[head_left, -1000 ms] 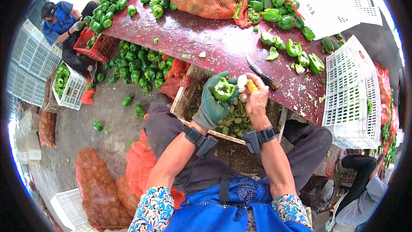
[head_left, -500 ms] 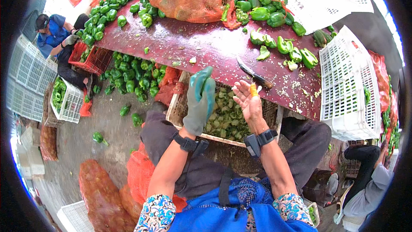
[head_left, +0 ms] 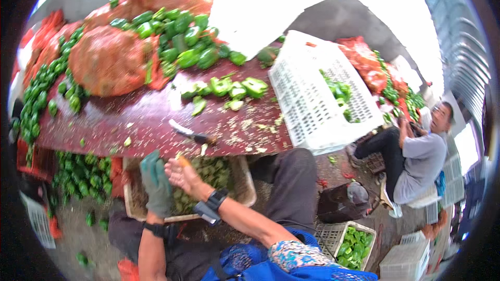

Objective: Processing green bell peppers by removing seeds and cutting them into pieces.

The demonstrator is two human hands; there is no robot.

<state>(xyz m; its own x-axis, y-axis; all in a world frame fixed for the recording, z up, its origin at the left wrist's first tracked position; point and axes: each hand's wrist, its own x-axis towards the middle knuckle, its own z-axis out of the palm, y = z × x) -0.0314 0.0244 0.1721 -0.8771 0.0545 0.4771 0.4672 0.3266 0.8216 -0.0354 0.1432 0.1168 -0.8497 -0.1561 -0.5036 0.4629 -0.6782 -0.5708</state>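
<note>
My left hand (head_left: 155,184), in a grey and teal glove, is held up over a white crate (head_left: 249,190) with its fingers stretched out. Close beside it my bare right hand (head_left: 186,178) is open, palm turned up, a yellow wrap on one finger. Nothing shows in either hand. Pale green pepper scraps (head_left: 200,192) fill the crate between my knees. Just beyond my hands a knife (head_left: 191,134) lies on the dark red table (head_left: 125,119). Farther back on it are several cut green peppers (head_left: 221,87).
Whole green peppers (head_left: 192,47) and an orange mesh sack (head_left: 109,62) lie at the table's back. White stacked crates (head_left: 307,93) stand at its right end. A seated person (head_left: 416,151) is at the far right. A crate of cut peppers (head_left: 341,229) sits behind my right side.
The view has swung to the right, so the table and my hands appear farther left. My hands have come closer together. The seated person at right now shows more fully.
</note>
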